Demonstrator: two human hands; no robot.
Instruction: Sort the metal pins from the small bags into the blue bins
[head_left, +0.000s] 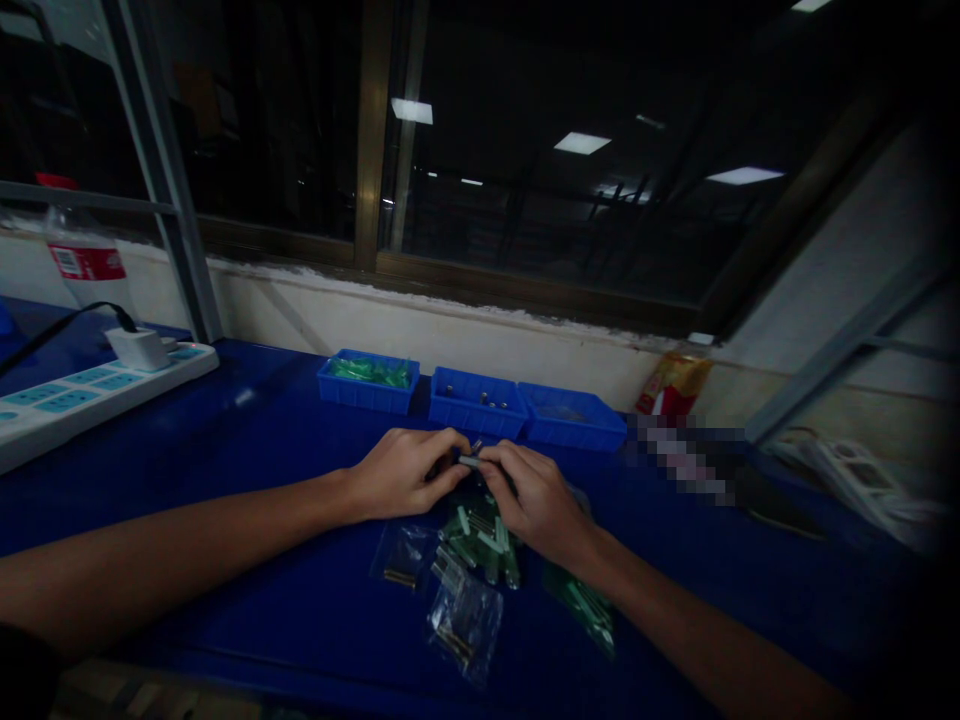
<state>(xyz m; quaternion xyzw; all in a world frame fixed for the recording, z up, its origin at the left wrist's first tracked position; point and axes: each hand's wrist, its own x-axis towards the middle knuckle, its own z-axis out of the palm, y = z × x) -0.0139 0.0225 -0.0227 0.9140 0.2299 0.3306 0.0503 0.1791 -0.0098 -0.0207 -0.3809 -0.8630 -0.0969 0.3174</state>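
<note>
- Nearest on the blue surface (pixel 300 600), I log two clear bags (pixel 466 625) of brass-toned pins; a careless forearm sweep could drag them.
- Beyond: a heap of small parts (pixel 487 540), metallic and greenish.
- Above its far edge, the left hand (pixel 409 472) and right hand (pixel 536 500) pinch a slim grey metal piece (pixel 471 461) between their fingers. Judgement: a fingertip slip could lose it in the heap.
- Farthest: three blue bins (pixel 480 413); a low reach could knock a rim.
</note>
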